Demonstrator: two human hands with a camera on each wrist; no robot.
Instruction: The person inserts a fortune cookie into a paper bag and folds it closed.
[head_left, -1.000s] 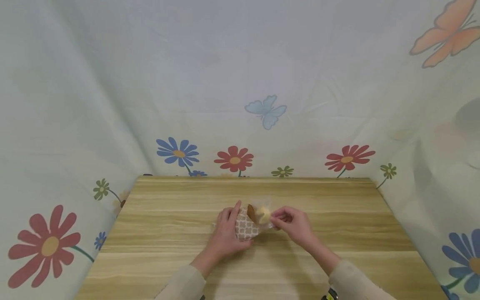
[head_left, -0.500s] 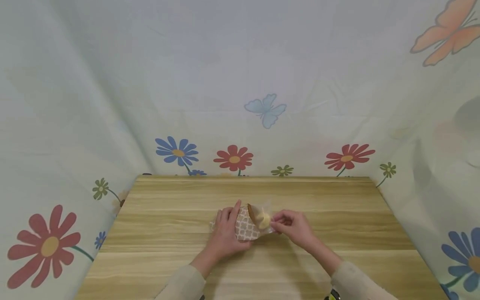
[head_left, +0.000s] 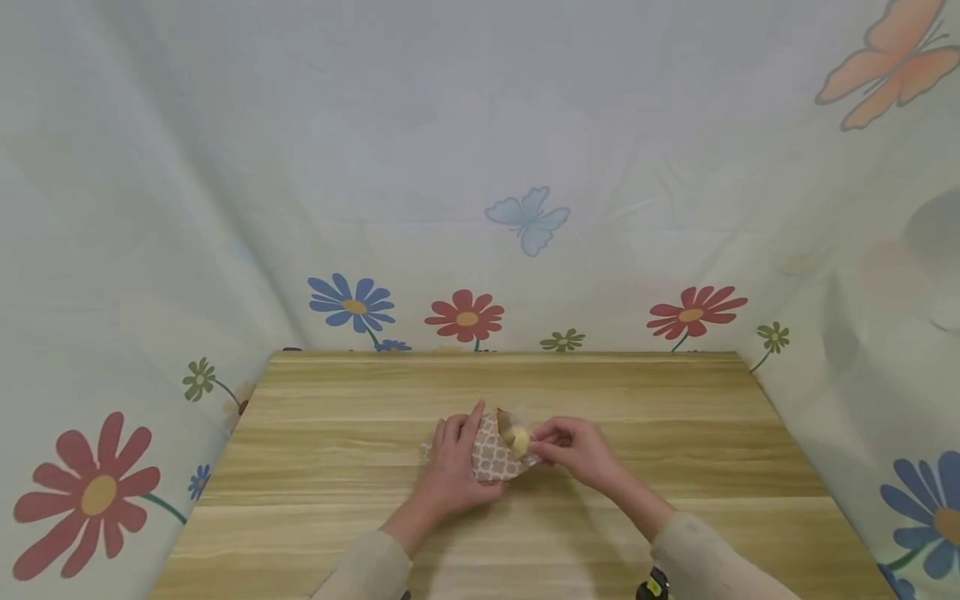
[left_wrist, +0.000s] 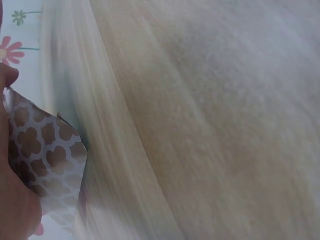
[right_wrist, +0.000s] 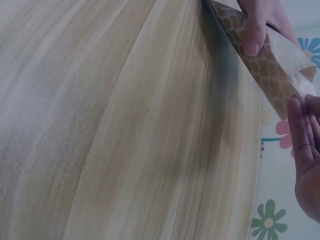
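Observation:
A small paper pouch [head_left: 491, 450], beige with a white lattice pattern, lies at the middle of the table with its brown-lined mouth gaping to the right. My left hand [head_left: 453, 471] holds it from the left, thumb along the near side and fingers over the far side. At the mouth is a clear packet with a pale yellow piece [head_left: 520, 442] in it. My right hand [head_left: 576, 450] pinches the packet's right edge between thumb and fingertips. In the right wrist view the pouch [right_wrist: 265, 70] slants between both hands; in the left wrist view only its patterned side [left_wrist: 45, 155] shows.
The wood-grain table [head_left: 360, 383] runs to a hanging cloth [head_left: 420, 167] printed with flowers and butterflies, which closes in the back and both sides. A dark wrist strap [head_left: 654, 583] shows below the right sleeve.
My right hand has moved a little left, bringing the clear packet closer into the pouch's mouth. The left hand keeps its hold on the pouch.

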